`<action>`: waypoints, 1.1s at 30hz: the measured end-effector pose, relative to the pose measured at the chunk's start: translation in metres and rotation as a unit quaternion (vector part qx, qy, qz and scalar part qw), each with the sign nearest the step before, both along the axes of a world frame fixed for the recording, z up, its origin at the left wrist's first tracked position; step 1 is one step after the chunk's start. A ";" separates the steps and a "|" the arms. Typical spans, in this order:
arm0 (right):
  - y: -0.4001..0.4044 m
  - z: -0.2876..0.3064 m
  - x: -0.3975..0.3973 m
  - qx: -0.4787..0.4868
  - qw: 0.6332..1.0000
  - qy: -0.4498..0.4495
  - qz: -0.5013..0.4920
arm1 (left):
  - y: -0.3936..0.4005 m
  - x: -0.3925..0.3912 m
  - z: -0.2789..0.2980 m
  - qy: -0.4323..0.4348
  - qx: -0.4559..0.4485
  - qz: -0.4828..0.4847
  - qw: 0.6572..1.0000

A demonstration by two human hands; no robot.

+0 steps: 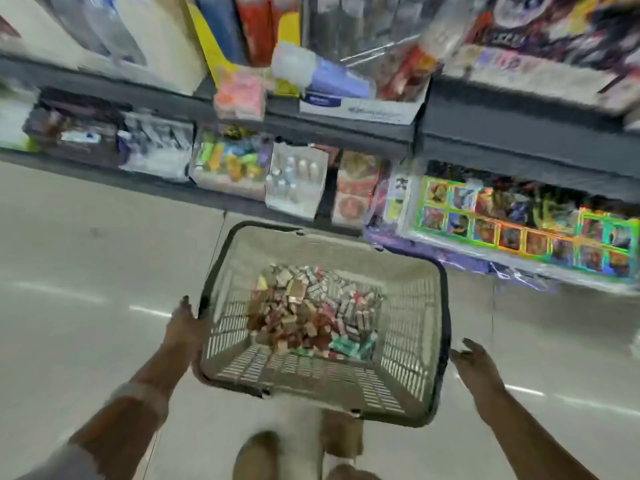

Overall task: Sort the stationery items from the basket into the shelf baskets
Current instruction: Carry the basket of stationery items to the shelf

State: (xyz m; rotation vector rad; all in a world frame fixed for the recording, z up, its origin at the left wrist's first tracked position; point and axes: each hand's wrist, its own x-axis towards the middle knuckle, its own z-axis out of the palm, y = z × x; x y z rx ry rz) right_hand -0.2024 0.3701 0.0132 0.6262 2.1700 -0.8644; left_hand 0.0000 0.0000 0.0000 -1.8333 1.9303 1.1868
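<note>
A grey plastic shopping basket sits low in front of the person, just before the bottom shelf, with its long side running roughly left to right and slightly turned. A heap of small stationery items in reds, browns, whites and greens lies piled in the middle of its floor; the picture is blurred and single items cannot be told apart.

The left hand is at the basket's left rim, fingers pointing up and forward along the outer wall and touching it. They look mostly straight, but whether the hand grips the rim cannot be told. The right hand is just off the basket's right rim, close but apparently not touching, with its fingers spread and relaxed, holding nothing.

The pile lies between the two hands, forward and inward from each, and below the rim, so either hand would have to reach over the rim and down. Both look about equally near.

Beyond the basket, the shelf holds clear containers of coloured goods, packs of small bottles and a row of bright boxed cards. The person's feet show on the pale floor below.
</note>
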 end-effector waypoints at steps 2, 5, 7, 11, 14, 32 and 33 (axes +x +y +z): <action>-0.003 -0.023 -0.005 -0.008 0.999 0.013 -0.033 | -0.003 -0.006 -0.015 0.025 -0.010 0.003 1.000; -0.009 -0.031 -0.011 -0.018 0.998 -0.020 -0.065 | -0.012 -0.013 -0.026 0.013 -0.003 -0.008 1.000; -0.008 -0.022 -0.012 -0.071 0.989 -0.076 -0.106 | -0.019 -0.013 -0.026 0.006 0.047 -0.003 0.999; -0.003 0.010 -0.007 -0.081 0.988 -0.088 -0.096 | -0.017 0.002 -0.009 0.006 0.105 0.016 0.994; -0.002 0.062 -0.003 -0.093 0.991 -0.049 -0.086 | -0.005 0.022 0.029 0.002 0.083 -0.003 0.997; -0.243 0.360 -0.004 -0.083 0.961 0.027 0.262 | -0.064 0.187 0.346 -0.008 0.005 0.188 0.982; -0.271 0.366 0.003 -0.090 0.954 0.027 0.283 | -0.072 0.202 0.353 0.004 0.004 0.218 0.976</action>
